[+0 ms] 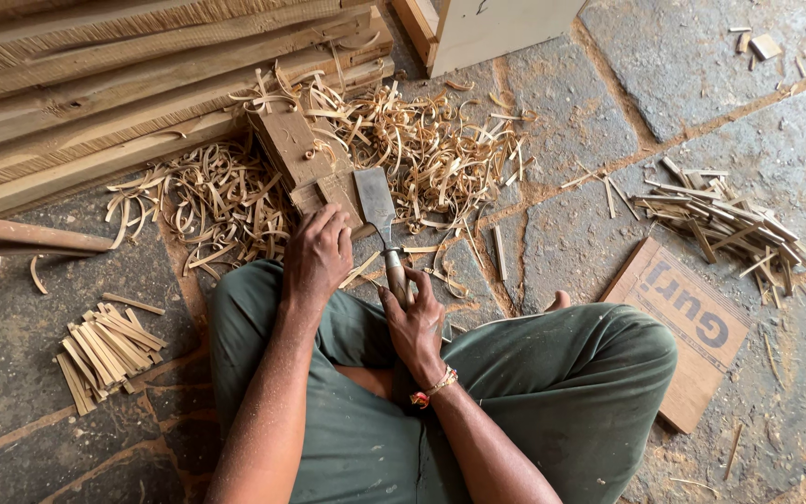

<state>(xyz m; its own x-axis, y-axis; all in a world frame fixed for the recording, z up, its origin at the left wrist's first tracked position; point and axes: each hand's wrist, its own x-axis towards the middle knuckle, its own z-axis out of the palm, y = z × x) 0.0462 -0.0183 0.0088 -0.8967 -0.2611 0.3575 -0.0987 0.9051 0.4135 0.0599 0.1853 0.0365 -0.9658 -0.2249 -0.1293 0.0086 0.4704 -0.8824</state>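
At the far left, a small heap of cut wood strips (pixel 104 357) lies on the stone floor (pixel 571 121), and above it long wooden planks (pixel 95 84) are stacked along the top edge. A wide spread of curled wood shavings (pixel 226 201) covers the floor in front of the planks. In the middle of the shavings sits a wooden block (pixel 296 154). The left hand (pixel 317 257) is closed over a small piece of wood (pixel 338 194) which rests against the near end of this block. Just beside it, the right hand (pixel 414 317) grips the handle of a broad chisel (pixel 377 207), whose flat blade lies close to the small piece, pointing away from the person. The person sits cross-legged in green trousers (pixel 552 383). Further right, a flat piece of cardboard (pixel 687 331) lies on the floor, and beyond it a second pile of wood strips (pixel 720 219).
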